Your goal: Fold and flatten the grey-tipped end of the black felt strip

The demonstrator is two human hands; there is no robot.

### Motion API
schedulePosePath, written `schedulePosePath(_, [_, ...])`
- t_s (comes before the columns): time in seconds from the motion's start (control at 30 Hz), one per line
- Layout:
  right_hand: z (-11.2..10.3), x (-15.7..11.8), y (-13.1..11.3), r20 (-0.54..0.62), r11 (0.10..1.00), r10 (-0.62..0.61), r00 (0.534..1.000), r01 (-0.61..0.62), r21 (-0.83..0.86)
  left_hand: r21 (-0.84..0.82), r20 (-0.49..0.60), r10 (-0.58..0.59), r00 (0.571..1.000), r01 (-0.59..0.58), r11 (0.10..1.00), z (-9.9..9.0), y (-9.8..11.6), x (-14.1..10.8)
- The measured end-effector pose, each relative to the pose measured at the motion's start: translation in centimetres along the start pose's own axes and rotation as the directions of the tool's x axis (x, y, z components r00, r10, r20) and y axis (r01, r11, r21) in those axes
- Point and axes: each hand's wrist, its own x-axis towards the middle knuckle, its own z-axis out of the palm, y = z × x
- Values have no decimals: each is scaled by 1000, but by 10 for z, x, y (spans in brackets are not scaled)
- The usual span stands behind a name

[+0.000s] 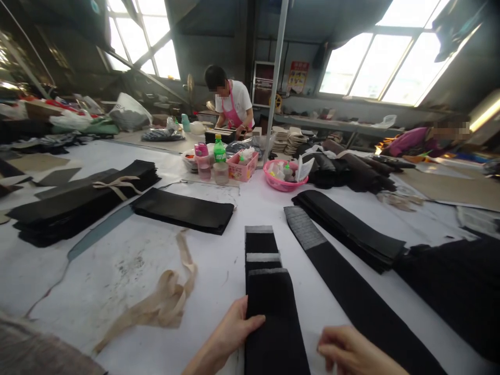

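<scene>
Black fabric strips (275, 323) with pale grey end bands lie overlapped lengthwise in front of me, their far ends stepped. My left hand (236, 325) grips their left edge, thumb on top, the other fingers mostly hidden at the side. Just right of these strips is my right hand (347, 349), its fingers curled together; whatever they may hold is hidden. A long stack of black strips (351, 281) with a grey-banded end runs diagonally beyond my right hand. Farther off lies a thicker pile of black pieces (347, 226).
Left of centre are a beige cloth ribbon (167, 297), a black stack (183, 209) and a tied black bundle (82, 203). A pink basket (285, 179), a green bottle (219, 150) and a metal pole (276, 78) stand ahead. A co-worker (234, 104) works across the table.
</scene>
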Motion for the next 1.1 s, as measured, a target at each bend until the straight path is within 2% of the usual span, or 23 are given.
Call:
schedulePosePath(0.13, [-7,54,-10,-212,991,-127,969,135,25,14,0,7,1000,-7,1000,0,-1,2])
schedulePosePath(0.23, [1,84,-20,-223,979,-182,958,197,48,31,5,-8,1000,8,999,1,2,4])
schedulePosePath(0.37, [14,105,-21,-227,969,-233,946,245,25,53,-11,-2,1000,3,999,0,2,7])
schedulePosePath(0.43, [18,111,-15,-315,950,-313,896,299,-95,56,-30,8,1000,-6,998,-2,-2,7])
schedulePosePath(0.53, [23,117,-3,-470,881,-467,749,353,-315,62,-62,-2,998,6,998,-5,-9,6])
schedulePosePath(0.6, [24,120,5,-504,866,-493,709,347,-359,75,-86,-13,996,20,997,-6,-12,5])
schedulePosePath(0.8, [26,124,11,-525,907,-418,741,302,-295,131,-155,0,988,20,991,-1,-8,1])
schedulePosePath(0.93, [29,123,8,-520,933,-359,775,294,-207,126,-155,8,988,12,992,-1,-7,0])
schedulePosePath(1.1, [33,122,5,-537,922,-386,750,294,-252,137,-165,7,986,16,990,-2,-9,0])
